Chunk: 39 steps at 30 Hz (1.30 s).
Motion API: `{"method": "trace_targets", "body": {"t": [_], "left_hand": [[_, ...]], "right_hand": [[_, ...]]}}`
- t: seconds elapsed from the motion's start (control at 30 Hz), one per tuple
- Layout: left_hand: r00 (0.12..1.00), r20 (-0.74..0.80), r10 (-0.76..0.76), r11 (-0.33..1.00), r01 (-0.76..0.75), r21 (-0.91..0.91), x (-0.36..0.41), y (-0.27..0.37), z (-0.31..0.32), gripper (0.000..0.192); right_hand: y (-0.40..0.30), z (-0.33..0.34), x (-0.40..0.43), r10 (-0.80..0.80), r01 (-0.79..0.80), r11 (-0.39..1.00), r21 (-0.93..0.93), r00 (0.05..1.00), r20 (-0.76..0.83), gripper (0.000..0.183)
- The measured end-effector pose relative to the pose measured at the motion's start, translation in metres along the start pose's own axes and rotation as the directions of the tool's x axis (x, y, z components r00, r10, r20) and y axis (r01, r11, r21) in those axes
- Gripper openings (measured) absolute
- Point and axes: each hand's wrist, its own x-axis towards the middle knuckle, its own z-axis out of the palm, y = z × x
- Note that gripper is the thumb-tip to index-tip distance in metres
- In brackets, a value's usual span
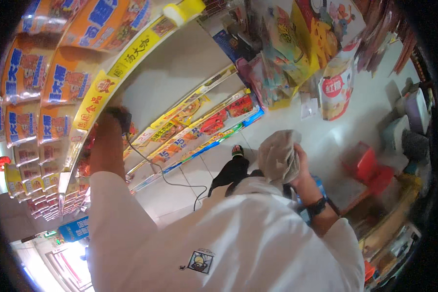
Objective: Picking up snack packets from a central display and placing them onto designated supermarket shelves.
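My left forearm [108, 149] reaches up under the yellow front strip [111, 82] of a shelf. A black band [122, 118] circles the wrist, and a thin dark cable [163, 175] trails down from there. Beyond the wrist, the shelf edge and shadow hide my left hand, so its fingers do not show. On the right, my right hand [302, 166] grips a bunched grey-beige cloth [279, 157] in front of my body. A dark band [317, 207] is on that wrist. Orange snack packets [67, 82] stand in rows beside the left arm.
Lower shelves [189, 127] hold bagged snacks and price strips. Shiny snack bags [284, 47] and a red-and-white bag [335, 85] hang or stand at upper right. A red plastic stool-like object [368, 166], blurred, is on the right. Pale floor tiles [195, 175] lie below.
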Motion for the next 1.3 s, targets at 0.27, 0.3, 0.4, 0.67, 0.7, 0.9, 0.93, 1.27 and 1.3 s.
{"method": "trace_targets", "body": {"t": [0.27, 0.3, 0.4, 0.67, 0.7, 0.9, 0.93, 1.27, 1.3], "left_hand": [[0.999, 0.0, -0.038, 0.997, 0.038, 0.069, 0.005, -0.005, 0.0, 0.051], [0.999, 0.001, -0.038, 0.997, 0.038, 0.071, 0.002, -0.006, -0.001, 0.051], [0.998, -0.015, -0.053, 0.996, 0.054, 0.075, -0.001, -0.01, -0.002, 0.051], [0.997, -0.02, -0.073, 0.993, 0.075, 0.092, -0.009, -0.022, 0.0, 0.05], [0.997, -0.023, -0.078, 0.992, 0.08, 0.095, -0.009, -0.023, 0.0, 0.05], [0.995, -0.024, -0.1, 0.986, 0.102, 0.129, 0.002, -0.027, 0.005, 0.05], [0.995, -0.022, -0.1, 0.986, 0.102, 0.129, 0.004, -0.026, 0.007, 0.05], [0.995, -0.052, -0.089, 0.977, 0.097, 0.188, -0.004, 0.006, 0.016, 0.049], [0.993, -0.083, -0.085, 0.99, 0.093, 0.107, -0.007, 0.022, 0.02, 0.049]], "right_hand": [[-0.002, -0.016, 0.015, 0.006, -0.008, 0.999, 0.044, 0.999, 0.034, 0.06], [-0.001, -0.014, 0.017, 0.026, -0.028, 0.998, 0.054, 0.999, 0.029, 0.06], [-0.002, -0.006, 0.02, -0.002, 0.001, 1.0, 0.009, 0.998, 0.061, 0.058], [-0.007, 0.006, 0.014, -0.054, 0.054, 0.999, -0.005, 0.997, 0.061, 0.055], [-0.006, 0.006, 0.014, -0.069, 0.069, 0.997, -0.014, 0.996, 0.052, 0.055], [-0.002, 0.006, 0.01, -0.075, 0.075, 0.997, -0.001, 0.996, 0.045, 0.054], [-0.002, 0.006, 0.008, -0.069, 0.068, 0.998, 0.012, 0.994, 0.091, 0.054], [-0.007, 0.051, -0.014, -0.131, 0.153, 0.96, -0.233, 0.986, 0.104, 0.049], [-0.007, 0.061, -0.018, -0.185, 0.225, 0.895, -0.386, 0.973, 0.139, 0.049]]}}
